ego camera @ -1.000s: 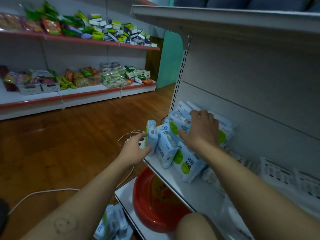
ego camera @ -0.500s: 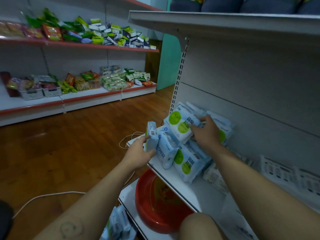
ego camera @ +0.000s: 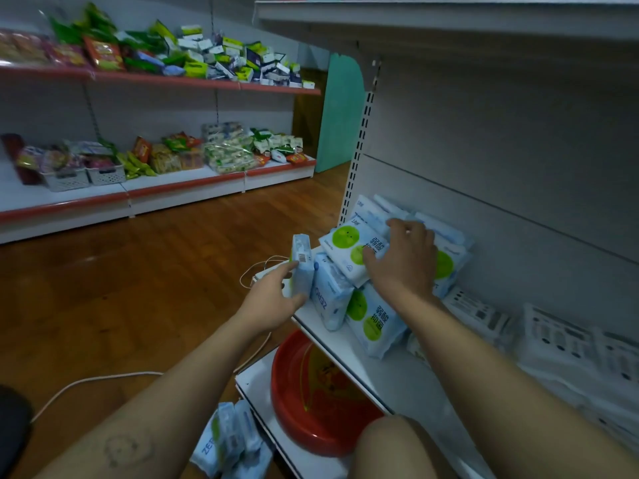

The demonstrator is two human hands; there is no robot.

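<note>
Several light-blue wipe packs with green circles are piled at the left end of a white shelf. My left hand grips one upright pack at the shelf's front corner, thumb on one side and fingers on the other. My right hand lies on the pile and holds a tilted pack that rests on top of two standing packs. More packs lean on the back panel behind my right hand.
A red basin sits on the bottom shelf below. A few more packs lie on the wooden floor by my knee. White boxes fill the shelf to the right. A white cable crosses the floor. Snack shelves line the far wall.
My right hand lifted a pack from the pile, turned its green-circle face up and set it tilted on top. My left hand kept hold of the upright pack in about the same place.
</note>
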